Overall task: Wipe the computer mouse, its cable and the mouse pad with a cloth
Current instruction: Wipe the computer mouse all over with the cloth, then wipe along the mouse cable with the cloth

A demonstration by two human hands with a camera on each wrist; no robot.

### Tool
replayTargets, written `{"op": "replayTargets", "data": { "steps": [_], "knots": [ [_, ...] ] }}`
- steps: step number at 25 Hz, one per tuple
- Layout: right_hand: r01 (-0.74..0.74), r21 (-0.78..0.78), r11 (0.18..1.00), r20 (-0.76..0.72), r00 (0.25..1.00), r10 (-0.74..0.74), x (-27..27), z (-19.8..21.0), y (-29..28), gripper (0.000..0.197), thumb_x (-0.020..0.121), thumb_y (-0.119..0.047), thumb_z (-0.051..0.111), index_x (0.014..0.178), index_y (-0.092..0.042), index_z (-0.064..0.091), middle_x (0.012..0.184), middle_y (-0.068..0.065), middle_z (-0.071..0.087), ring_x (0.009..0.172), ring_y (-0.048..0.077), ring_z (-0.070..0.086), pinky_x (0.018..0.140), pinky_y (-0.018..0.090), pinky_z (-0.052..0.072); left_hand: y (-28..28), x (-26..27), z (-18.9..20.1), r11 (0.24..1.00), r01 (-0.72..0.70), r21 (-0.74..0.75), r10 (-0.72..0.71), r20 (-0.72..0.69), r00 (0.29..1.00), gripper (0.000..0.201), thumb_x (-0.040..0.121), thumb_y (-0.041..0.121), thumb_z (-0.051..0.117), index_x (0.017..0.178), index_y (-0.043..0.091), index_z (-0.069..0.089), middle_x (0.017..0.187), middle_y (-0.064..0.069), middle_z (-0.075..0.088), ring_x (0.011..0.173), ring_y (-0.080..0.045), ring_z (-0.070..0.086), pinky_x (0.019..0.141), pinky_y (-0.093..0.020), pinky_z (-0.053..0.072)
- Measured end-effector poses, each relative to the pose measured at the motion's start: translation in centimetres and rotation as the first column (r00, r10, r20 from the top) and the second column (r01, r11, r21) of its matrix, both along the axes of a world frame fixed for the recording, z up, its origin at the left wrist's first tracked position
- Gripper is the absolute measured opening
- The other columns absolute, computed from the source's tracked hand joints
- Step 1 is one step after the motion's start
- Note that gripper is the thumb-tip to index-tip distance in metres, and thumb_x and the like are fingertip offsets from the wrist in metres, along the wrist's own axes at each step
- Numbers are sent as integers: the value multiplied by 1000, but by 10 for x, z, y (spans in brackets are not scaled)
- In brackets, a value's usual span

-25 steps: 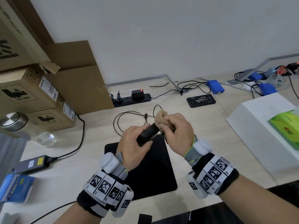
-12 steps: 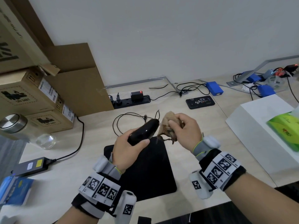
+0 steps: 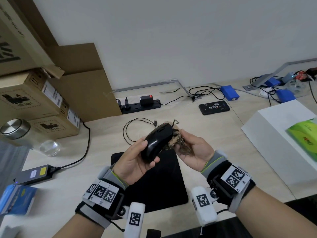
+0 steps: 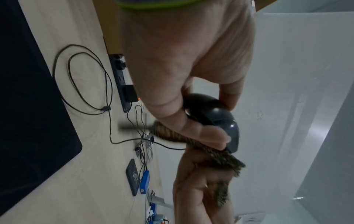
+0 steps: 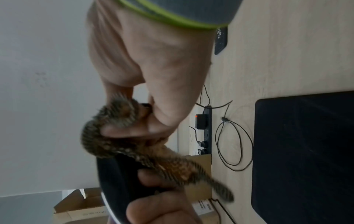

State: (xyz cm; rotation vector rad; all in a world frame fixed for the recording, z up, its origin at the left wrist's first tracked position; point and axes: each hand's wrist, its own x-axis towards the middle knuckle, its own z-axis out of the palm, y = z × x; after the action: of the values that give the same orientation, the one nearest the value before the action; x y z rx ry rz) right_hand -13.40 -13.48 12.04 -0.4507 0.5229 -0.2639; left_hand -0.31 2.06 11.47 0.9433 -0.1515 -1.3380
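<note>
My left hand grips the glossy black mouse in the air above the black mouse pad, palm up, thumb on one side and fingers curled round the other. My right hand holds a bunched brown striped cloth against the mouse's right side. In the left wrist view the mouse sits between thumb and fingers with the cloth below it. The right wrist view shows the cloth wrapped over my fingers and touching the mouse. The mouse cable lies looped on the desk behind.
A power strip and a dark phone lie at the back. Cardboard boxes and a glass jar stand left, with a power adapter. A white box with a green tissue pack stands right.
Both hands have turned palm up and lifted the mouse nearer the camera. The cloth has moved from the mouse's front end to its right side.
</note>
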Motion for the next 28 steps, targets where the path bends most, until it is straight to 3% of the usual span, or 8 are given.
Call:
{"op": "replayTargets", "data": {
  "steps": [4,9,11,14,17,22,25,28],
  "knots": [
    [-24,128,992,158,988,3,-1,0,-3,62,36,-11,98,92,0,74,90,12,73,69,14,71,40,14,48,2,5,-1,999,27,-21,-27,-1,1000,75,48,36,95,111,13,63,89,-14,64,57,-23,63,45,-22,52],
    [-94,-120,988,271,955,124,-2,-1,-3,55,75,-4,73,128,-2,57,120,14,64,103,19,65,83,25,53,8,13,-6,1000,6,-26,-6,-20,1000,74,46,37,96,110,13,67,90,-11,67,54,-20,61,42,-20,50],
    [-108,-211,971,232,960,157,1,-5,0,61,74,-11,79,130,-2,54,120,16,63,104,21,64,88,28,53,11,16,-5,997,44,-56,-44,4,999,67,51,37,94,109,12,70,89,-11,67,54,-20,60,42,-20,49],
    [-91,-255,963,124,984,126,10,-9,7,70,62,-29,89,121,-6,59,105,12,69,91,20,67,72,30,56,10,13,-6,990,124,-60,-119,80,990,59,60,36,88,111,14,71,88,-12,66,56,-21,62,44,-22,49],
    [-65,-316,947,-32,998,58,20,-7,17,67,73,-38,77,124,1,57,115,20,62,102,30,60,86,37,52,7,6,-13,989,145,10,-145,105,984,61,69,26,80,124,8,62,91,-19,62,58,-26,62,45,-26,50],
    [99,-302,948,-68,990,-125,27,-4,23,19,87,-23,65,78,-6,61,74,18,60,75,32,59,75,43,53,3,0,-23,983,144,110,-163,187,969,43,81,15,62,123,3,59,87,-21,61,59,-32,61,46,-29,50],
    [272,-281,920,-190,924,-332,32,-11,20,38,82,-7,67,55,-14,42,53,5,35,53,23,45,59,35,45,3,-2,-26,973,167,156,-204,261,943,30,88,9,62,119,8,62,86,-19,64,60,-31,62,48,-29,51],
    [270,-437,858,-318,846,-428,33,-17,14,44,78,-9,68,50,-21,36,56,3,26,55,21,26,52,28,35,8,1,-36,954,179,239,-254,338,906,29,94,2,56,119,14,64,93,-19,66,62,-32,63,49,-29,53]
  ]
}}
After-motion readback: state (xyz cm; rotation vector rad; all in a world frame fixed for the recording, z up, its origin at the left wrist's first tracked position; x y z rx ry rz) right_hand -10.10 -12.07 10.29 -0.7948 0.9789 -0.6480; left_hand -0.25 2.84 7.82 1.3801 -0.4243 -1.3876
